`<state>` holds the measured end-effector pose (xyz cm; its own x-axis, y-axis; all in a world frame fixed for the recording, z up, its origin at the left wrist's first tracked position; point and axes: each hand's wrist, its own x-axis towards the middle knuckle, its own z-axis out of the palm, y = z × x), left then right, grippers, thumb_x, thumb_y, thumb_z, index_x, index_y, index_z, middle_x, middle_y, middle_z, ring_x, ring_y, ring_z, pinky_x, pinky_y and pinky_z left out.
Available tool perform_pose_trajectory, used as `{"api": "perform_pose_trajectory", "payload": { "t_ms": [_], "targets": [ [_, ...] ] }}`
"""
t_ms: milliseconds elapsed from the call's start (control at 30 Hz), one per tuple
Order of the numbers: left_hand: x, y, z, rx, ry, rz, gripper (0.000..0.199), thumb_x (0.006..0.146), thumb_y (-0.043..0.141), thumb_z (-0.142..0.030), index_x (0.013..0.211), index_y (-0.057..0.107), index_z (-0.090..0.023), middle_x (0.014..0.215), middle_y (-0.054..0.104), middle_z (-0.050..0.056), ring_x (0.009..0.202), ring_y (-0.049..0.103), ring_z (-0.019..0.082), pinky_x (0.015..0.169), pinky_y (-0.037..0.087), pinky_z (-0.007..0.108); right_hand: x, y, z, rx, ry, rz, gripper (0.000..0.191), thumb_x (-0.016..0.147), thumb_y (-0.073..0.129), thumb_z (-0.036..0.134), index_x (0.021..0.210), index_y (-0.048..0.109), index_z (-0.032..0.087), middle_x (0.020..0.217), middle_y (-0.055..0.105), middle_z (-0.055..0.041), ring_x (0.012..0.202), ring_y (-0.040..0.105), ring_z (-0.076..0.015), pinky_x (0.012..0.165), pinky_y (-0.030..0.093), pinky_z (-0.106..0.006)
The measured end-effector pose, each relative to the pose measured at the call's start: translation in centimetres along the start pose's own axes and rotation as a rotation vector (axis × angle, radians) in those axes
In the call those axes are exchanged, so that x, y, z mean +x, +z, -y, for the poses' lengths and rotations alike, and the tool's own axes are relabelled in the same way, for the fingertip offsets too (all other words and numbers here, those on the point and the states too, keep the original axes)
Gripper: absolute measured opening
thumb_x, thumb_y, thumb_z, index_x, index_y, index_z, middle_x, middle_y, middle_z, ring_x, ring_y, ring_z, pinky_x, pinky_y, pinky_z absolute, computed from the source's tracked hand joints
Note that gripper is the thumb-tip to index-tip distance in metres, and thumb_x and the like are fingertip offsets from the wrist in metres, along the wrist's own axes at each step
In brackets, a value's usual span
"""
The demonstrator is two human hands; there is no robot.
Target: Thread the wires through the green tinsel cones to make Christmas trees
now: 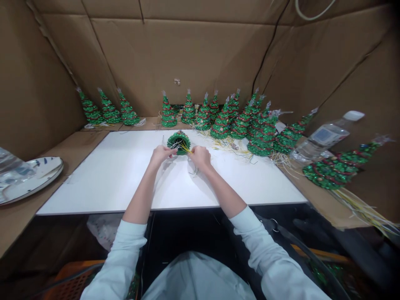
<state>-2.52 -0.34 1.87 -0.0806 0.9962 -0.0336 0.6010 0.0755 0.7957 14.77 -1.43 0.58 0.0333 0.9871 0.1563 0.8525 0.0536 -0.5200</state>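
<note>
A small green tinsel tree (178, 136) lies on the white board (118, 179), its hollow round base facing me. White and yellow wires come out of that opening. My left hand (161, 154) pinches the white wires at the left of the opening. At the right, my right hand (200, 157) has its fingers closed on the yellow wires. Some thin loose ends hang below my right hand over the board. The tree's tip is hidden behind its base.
Several decorated trees (219, 125) stand along the back and right, with cut wires around them. Three more are at the back left. A plastic bottle (326, 137) leans at the right; plates (46, 173) lie at the left. Cardboard walls (200, 54) enclose the table.
</note>
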Motion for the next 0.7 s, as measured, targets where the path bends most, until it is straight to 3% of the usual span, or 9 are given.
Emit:
{"api": "perform_pose_trajectory", "payload": {
  "t_ms": [133, 267, 467, 700],
  "targets": [
    [-0.5, -0.3, -0.3, 0.168, -0.029, -0.081, 0.029, 0.064, 0.062, -0.043, 0.066, 0.072, -0.015, 0.056, 0.062, 0.004, 0.052, 0.048, 0.012, 0.05, 0.031, 0.023, -0.7, -0.2, 0.5, -0.272, -0.204, -0.07, 0.023, 0.079, 0.046, 0.021, 0.093, 0.062, 0.013, 0.104, 0.06, -0.0139, 0.1, 0.054, -0.0232, 0.082, 0.042, -0.03],
    [-0.5, 0.1, -0.1, 0.326, -0.051, -0.238, 0.025, 0.065, 0.063, -0.037, 0.073, 0.072, -0.015, 0.064, 0.066, 0.008, 0.063, 0.057, 0.018, 0.056, 0.035, 0.024, -0.7, 0.2, 0.6, -0.309, -0.202, 0.019, 0.029, 0.083, 0.041, 0.017, 0.108, 0.054, 0.01, 0.103, 0.061, -0.0152, 0.094, 0.058, -0.0234, 0.078, 0.044, -0.03],
    [0.1, 0.8, 1.0, 0.464, -0.055, -0.377, 0.03, 0.075, 0.052, -0.037, 0.085, 0.07, -0.015, 0.082, 0.068, 0.015, 0.077, 0.061, 0.024, 0.063, 0.039, 0.029, -0.3, 1.5, 1.0, -0.233, -0.117, 0.168, 0.028, 0.088, 0.038, 0.028, 0.097, 0.061, 0.016, 0.099, 0.065, -0.0128, 0.092, 0.061, -0.0229, 0.07, 0.043, -0.027],
    [1.1, 0.8, 2.3, 0.538, 0.047, -0.49, 0.034, 0.083, 0.042, -0.036, 0.092, 0.067, -0.015, 0.095, 0.064, 0.016, 0.095, 0.056, 0.027, 0.072, 0.042, 0.033, -0.2, 3.6, 3.8, -0.225, -0.176, 0.125, 0.029, 0.087, 0.041, 0.031, 0.093, 0.065, 0.016, 0.098, 0.065, -0.0121, 0.091, 0.061, -0.0221, 0.07, 0.043, -0.026]
  ]
}}
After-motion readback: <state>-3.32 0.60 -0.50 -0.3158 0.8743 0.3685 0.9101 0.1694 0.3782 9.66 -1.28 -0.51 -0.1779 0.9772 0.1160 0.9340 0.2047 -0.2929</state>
